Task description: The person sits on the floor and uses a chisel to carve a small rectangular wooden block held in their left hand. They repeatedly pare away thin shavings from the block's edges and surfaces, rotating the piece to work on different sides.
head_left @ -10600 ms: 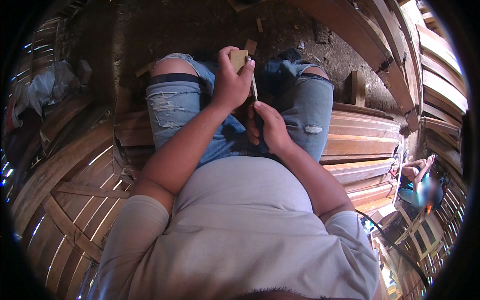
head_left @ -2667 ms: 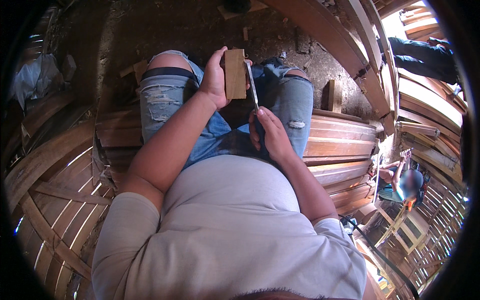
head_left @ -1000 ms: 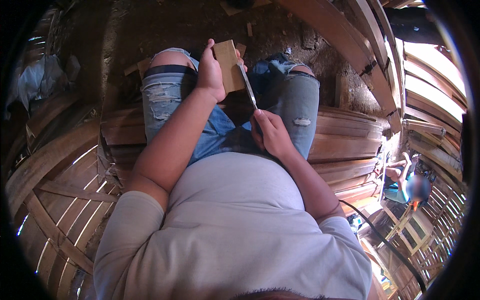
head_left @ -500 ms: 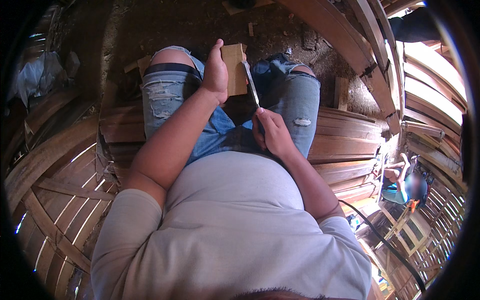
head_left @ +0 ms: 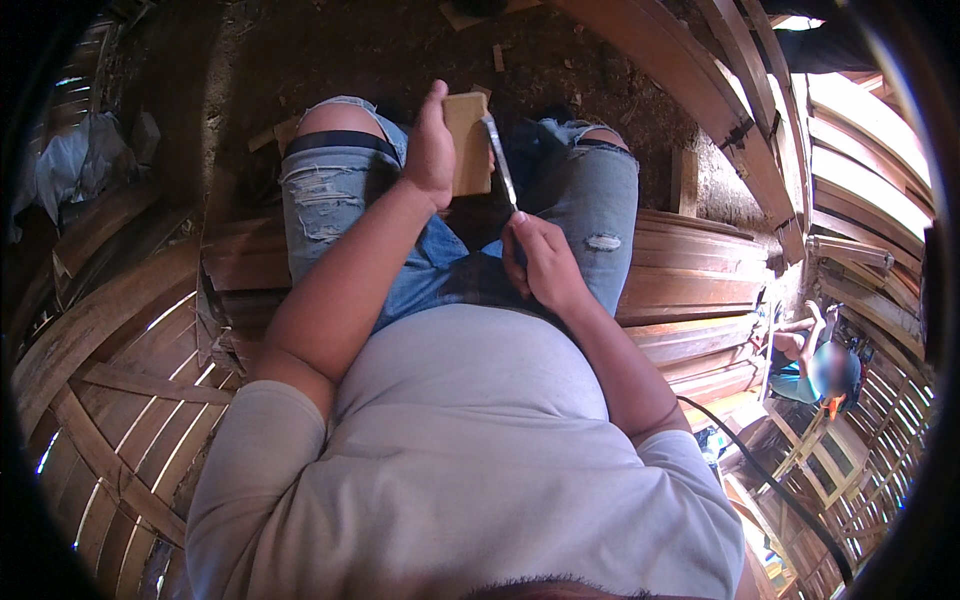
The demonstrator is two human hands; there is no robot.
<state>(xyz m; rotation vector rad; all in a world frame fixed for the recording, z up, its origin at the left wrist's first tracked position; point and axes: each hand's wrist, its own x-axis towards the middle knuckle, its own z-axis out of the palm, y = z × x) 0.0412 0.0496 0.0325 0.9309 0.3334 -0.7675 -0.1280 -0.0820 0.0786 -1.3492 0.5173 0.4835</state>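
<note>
Upright over the gap between my knees, a tan rectangular block (head_left: pixel 468 145) with rounded corners is gripped by my left hand (head_left: pixel 432 155). The thumb shows along the block's left edge and a fingertip at its right edge; the other fingers are behind it. My right hand (head_left: pixel 540 255) is closed around the lower end of a long, narrow metal chisel (head_left: pixel 502 165). Its handle is mostly covered by the fingers. The chisel slants up and left, its tip close to the block's upper right edge; whether they touch I cannot tell.
My jeans-clad thighs (head_left: pixel 335 200) flank the work. Stacked wooden boards (head_left: pixel 690 270) lie at both sides of me. A large curved beam (head_left: pixel 690 80) rises at far right. A black cable (head_left: pixel 765 480) runs at lower right; beyond it sits another person (head_left: pixel 795 385).
The block has turned slightly, showing its broad face more fully. The chisel tip has shifted a little up and left. Both hands have kept their grips.
</note>
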